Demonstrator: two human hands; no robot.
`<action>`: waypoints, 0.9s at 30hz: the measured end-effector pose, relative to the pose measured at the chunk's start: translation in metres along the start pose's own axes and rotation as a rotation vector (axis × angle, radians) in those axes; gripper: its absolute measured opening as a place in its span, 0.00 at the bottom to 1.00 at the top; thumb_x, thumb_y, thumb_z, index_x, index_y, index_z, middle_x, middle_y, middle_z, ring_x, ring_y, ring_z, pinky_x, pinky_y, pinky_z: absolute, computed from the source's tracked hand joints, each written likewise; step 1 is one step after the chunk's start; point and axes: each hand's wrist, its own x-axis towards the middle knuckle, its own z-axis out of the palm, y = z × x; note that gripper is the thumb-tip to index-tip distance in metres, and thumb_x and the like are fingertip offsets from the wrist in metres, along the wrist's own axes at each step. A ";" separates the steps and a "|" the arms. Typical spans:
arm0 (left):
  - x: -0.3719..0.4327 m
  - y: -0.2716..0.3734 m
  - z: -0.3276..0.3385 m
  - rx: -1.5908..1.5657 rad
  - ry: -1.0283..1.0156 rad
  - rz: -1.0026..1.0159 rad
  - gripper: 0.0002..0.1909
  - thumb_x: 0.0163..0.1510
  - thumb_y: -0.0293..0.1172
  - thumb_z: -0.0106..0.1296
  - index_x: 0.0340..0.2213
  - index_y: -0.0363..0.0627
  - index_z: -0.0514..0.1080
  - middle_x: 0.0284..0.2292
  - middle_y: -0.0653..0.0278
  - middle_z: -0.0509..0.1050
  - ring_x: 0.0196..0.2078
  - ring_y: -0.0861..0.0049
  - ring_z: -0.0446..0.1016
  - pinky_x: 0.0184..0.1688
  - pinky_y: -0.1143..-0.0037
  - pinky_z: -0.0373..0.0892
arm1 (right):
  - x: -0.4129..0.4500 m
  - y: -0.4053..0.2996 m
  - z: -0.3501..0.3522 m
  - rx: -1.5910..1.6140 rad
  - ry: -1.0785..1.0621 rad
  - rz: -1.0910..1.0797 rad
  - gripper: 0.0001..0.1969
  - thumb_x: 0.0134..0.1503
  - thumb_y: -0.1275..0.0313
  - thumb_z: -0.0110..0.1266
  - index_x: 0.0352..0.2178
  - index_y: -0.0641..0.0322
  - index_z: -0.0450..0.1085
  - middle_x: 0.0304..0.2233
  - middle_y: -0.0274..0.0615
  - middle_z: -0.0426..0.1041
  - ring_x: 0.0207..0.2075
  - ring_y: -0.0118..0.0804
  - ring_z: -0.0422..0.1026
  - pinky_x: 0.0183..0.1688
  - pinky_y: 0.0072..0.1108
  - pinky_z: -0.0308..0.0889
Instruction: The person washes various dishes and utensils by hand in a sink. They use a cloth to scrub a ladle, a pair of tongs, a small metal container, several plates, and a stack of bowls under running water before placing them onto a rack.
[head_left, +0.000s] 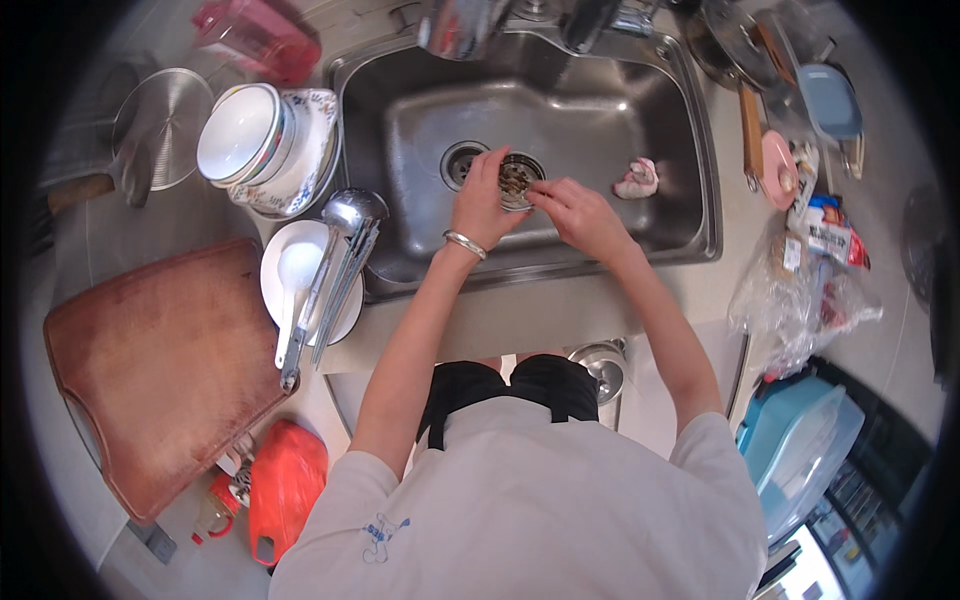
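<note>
My left hand (486, 199) holds a metal sink strainer basket (534, 163) by its left side, low in the stainless steel sink (435, 247). Brownish scraps (514, 180) lie inside the basket. At its right edge are the fingertips of my right hand (585, 217), drawn together; whether they pinch the rim or the scraps I cannot tell. Just left of the basket the round drain opening (456, 161) is partly covered by my left hand. A crumpled pink and white cloth (637, 178) rests on the sink floor to the right.
Stacked bowls (236, 135) and a white dish with a ladle (354, 210) flank the sink's left side, above a wooden cutting board (165, 367). Pans (720, 45), a pink spoon rest (780, 171) and plastic bags (772, 292) line the right. The faucet (589, 26) overhangs the back.
</note>
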 end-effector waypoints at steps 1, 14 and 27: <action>-0.001 0.003 0.001 -0.025 0.034 -0.022 0.41 0.26 0.31 0.61 0.44 0.40 0.54 0.40 0.55 0.61 0.43 0.61 0.62 0.43 0.71 0.61 | -0.005 -0.007 -0.003 -0.008 0.008 0.019 0.19 0.36 0.77 0.50 0.35 0.65 0.63 0.37 0.40 0.64 0.36 0.39 0.65 0.35 0.24 0.64; -0.020 0.017 0.025 -0.417 0.015 -0.045 0.50 0.24 0.39 0.64 0.48 0.35 0.49 0.41 0.53 0.59 0.44 0.66 0.60 0.46 0.71 0.57 | -0.027 -0.043 0.022 0.323 0.621 0.580 0.33 0.29 0.72 0.61 0.40 0.65 0.57 0.39 0.46 0.63 0.40 0.45 0.64 0.42 0.26 0.60; -0.085 -0.043 -0.020 0.336 -0.315 -0.626 0.36 0.47 0.62 0.26 0.43 0.43 0.62 0.43 0.51 0.64 0.49 0.60 0.58 0.49 0.72 0.53 | -0.089 -0.067 -0.007 0.524 1.098 0.597 0.33 0.28 0.71 0.62 0.39 0.64 0.57 0.36 0.43 0.60 0.37 0.36 0.64 0.38 0.22 0.62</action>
